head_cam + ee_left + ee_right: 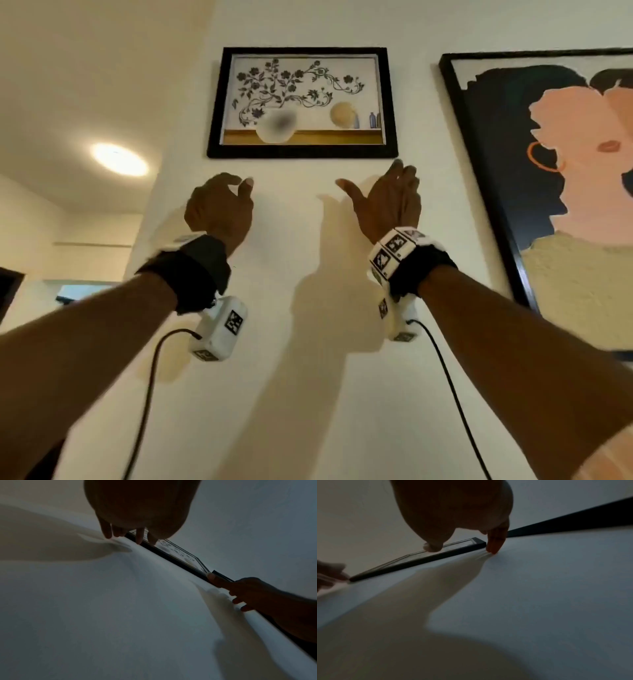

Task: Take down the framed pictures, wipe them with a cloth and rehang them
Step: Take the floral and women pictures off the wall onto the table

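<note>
A small black-framed picture [303,102] of a flower vase hangs on the white wall. Both my hands are raised just under its lower edge and hold nothing. My left hand [238,185] is below the lower left corner, its fingers loosely curled. My right hand [373,185] is below the lower right corner with fingers straight and thumb spread. In the right wrist view the fingertips [494,549] reach the wall beside the frame [419,561] corner. In the left wrist view my left fingers [120,533] hover at the frame [180,559] end. No cloth is in view.
A large black-framed portrait [565,205] hangs close on the right, its edge near my right wrist. A ceiling light [120,159] glows at upper left, beyond the wall's corner. Cables hang from both wrist cameras along the bare wall below.
</note>
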